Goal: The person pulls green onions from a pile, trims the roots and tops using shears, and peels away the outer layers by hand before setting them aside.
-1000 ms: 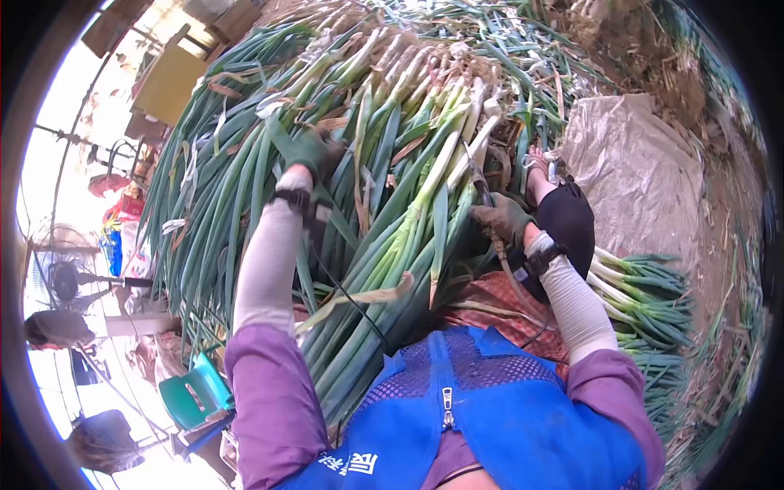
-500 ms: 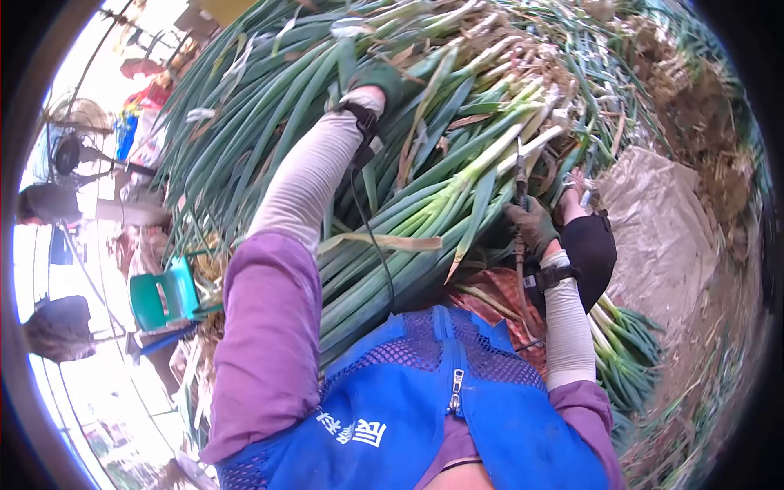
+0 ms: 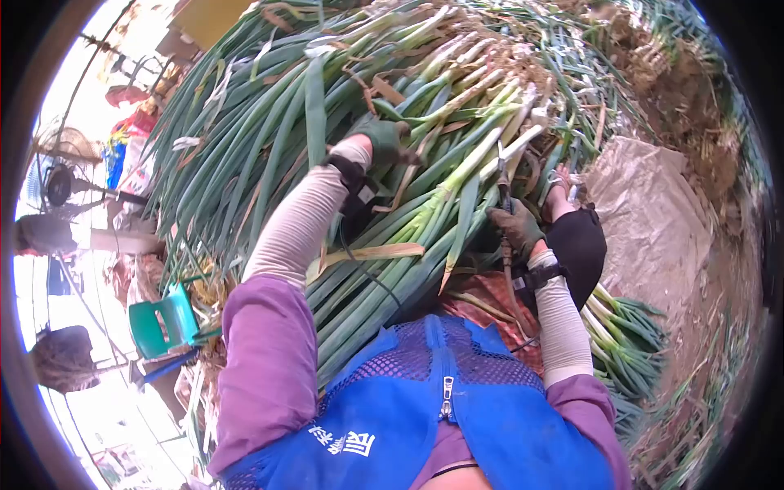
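A large heap of long green onions [image 3: 408, 214] lies before me, white root ends to the upper right and green leaves to the left. My left hand [image 3: 380, 143], in a dark green glove, is over the leaves. Its fingertips look apart, and I make out nothing held in them. My right hand [image 3: 518, 227], in a brownish glove, is closed round a slim blow gun [image 3: 505, 192] with a hose running down from it. Its thin metal nozzle points up at the white stalks.
A bare foot [image 3: 560, 184] rests beside the root ends. Brown sheeting [image 3: 645, 212] covers the ground at the right, near a smaller onion bunch [image 3: 625, 335]. At the left stand a green plastic chair [image 3: 163, 322] and a fan [image 3: 61, 186]. A cable hangs from my left wrist.
My left hand has come back toward me out of the leaves and more of its glove shows. My right hand keeps its hold on the blow gun. The whole view has shifted slightly.
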